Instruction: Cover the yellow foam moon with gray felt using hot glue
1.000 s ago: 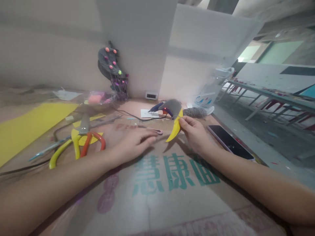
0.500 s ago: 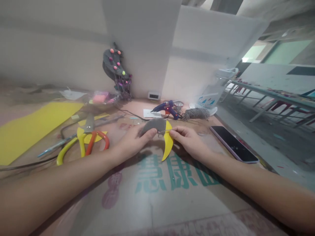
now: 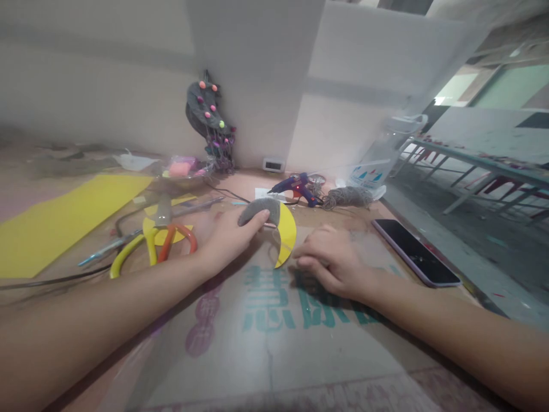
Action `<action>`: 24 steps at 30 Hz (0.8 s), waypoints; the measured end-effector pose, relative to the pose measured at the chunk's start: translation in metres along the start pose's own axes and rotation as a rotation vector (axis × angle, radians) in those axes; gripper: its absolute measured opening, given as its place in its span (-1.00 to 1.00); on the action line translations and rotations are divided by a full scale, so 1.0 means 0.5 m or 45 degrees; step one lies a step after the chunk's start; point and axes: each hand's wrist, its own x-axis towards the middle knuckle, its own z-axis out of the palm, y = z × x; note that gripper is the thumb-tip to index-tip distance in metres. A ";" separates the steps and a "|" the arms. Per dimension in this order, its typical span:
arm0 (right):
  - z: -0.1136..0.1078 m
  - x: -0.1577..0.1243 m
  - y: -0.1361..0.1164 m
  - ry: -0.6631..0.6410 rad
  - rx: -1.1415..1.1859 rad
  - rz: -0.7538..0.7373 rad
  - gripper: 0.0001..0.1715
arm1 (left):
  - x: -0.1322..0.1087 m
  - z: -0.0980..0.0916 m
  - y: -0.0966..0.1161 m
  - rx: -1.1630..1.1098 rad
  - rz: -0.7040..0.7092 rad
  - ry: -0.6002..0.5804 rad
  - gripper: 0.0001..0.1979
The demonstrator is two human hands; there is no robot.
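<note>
My left hand (image 3: 240,234) grips a crescent moon cutout by its upper end, thumb on top. Grey yarn (image 3: 262,210) is wound closely round that end, while the lower part of the yellow crescent (image 3: 286,232) is bare and curves down to a point. My right hand (image 3: 328,260) is closed, fingers curled, just right of the crescent's tip and apart from it. A faint grey strand crosses the bare yellow part toward these fingers; the part inside them is hidden.
Scissors (image 3: 150,243) and a yellow sheet (image 3: 72,223) lie left. Behind the crescent are a blue glue gun (image 3: 295,186), a yarn bundle (image 3: 349,197) and a small display (image 3: 273,165). A phone (image 3: 416,252) lies right. A grey decorated moon (image 3: 206,109) leans on the wall.
My right hand has moved off the crescent's edge, down and to the right, its fingers curling. The crescent has turned in my left hand, showing more of its yellow face.
</note>
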 end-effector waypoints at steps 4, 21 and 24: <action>-0.002 0.005 -0.002 0.015 0.081 -0.020 -0.60 | -0.001 -0.001 0.002 -0.009 0.007 0.021 -0.66; 0.027 0.035 0.015 0.019 0.942 1.062 -0.59 | -0.018 0.005 0.003 -0.453 -0.144 -0.379 -0.69; 0.029 0.031 0.012 0.001 0.956 1.007 -0.57 | -0.022 0.011 0.010 -0.539 -0.149 -0.378 -0.67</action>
